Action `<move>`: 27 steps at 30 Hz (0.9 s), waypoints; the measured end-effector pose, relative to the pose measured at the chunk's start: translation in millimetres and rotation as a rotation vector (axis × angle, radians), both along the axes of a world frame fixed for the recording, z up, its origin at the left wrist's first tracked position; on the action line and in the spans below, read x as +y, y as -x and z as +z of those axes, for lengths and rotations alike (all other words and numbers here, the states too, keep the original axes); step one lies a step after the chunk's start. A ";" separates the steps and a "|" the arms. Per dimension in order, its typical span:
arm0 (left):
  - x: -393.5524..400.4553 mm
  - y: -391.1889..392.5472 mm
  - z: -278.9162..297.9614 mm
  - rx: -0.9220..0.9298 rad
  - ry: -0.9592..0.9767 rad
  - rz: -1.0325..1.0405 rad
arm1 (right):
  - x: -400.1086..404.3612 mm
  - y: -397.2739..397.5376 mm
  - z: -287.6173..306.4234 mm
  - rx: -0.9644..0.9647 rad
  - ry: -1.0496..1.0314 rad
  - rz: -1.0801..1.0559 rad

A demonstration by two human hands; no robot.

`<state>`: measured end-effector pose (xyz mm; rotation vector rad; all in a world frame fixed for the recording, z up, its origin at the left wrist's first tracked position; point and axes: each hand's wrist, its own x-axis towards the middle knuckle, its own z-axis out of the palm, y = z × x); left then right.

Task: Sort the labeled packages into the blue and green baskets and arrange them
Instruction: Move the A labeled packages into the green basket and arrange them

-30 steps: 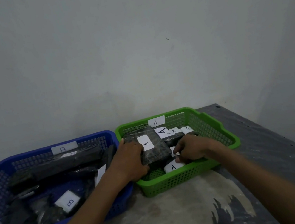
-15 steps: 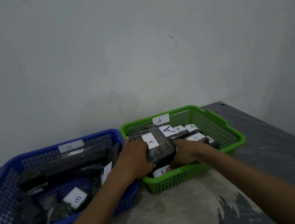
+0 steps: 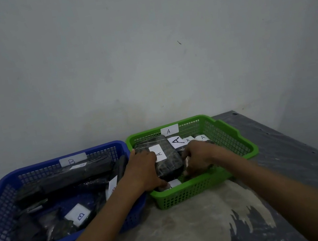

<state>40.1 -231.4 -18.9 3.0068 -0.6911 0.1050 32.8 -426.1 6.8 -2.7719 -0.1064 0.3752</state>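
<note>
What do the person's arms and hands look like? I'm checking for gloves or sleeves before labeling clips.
Both forearms are bare: no sleeves, gloves, watch or bands show. The left hand and right hand show no rings; the dim light hides fine detail.

Two bare forearms enter from the lower edge, each ending in a bare hand: the left hand [image 3: 144,170] and the right hand [image 3: 199,155]. No sleeves, gloves, watch or rings show (the arms are cut off at the frame's bottom).
</note>
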 end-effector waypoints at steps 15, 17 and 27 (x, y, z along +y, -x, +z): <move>-18.7 5.8 2.4 0.038 -0.168 0.138 | -17.7 -0.5 -14.1 -0.221 0.207 0.065; -21.0 7.0 4.5 0.046 -0.200 0.149 | -22.8 -1.8 -14.0 -0.202 0.218 0.072; -30.9 12.8 7.0 0.064 -0.277 0.131 | -41.3 -5.6 -14.6 -0.189 0.080 0.078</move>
